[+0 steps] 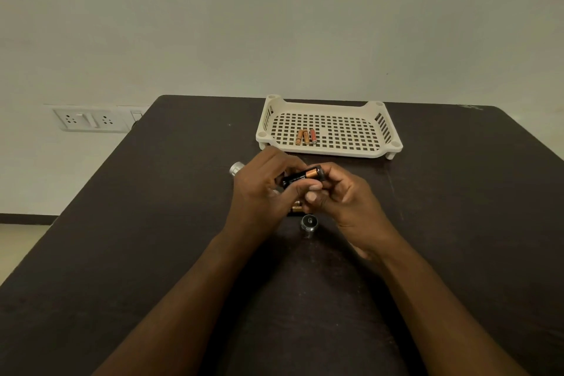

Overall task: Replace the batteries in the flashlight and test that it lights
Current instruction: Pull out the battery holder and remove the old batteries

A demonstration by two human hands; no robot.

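Observation:
Both my hands meet over the middle of the dark table (152, 238). My left hand (259, 189) and my right hand (345, 198) together hold a black battery holder (300, 178) with black-and-copper batteries in it, tilted up to the right. The silver flashlight (236, 168) lies behind my left hand, only its head end showing. Its silver end cap (309, 222) stands on the table just below my hands. Something dark with a copper band (296, 209), mostly hidden, lies under my hands.
A cream perforated tray (351, 143) stands at the back of the table with three small batteries (306, 136) lying side by side in its left part. A wall socket panel (91, 120) sits left of the table.

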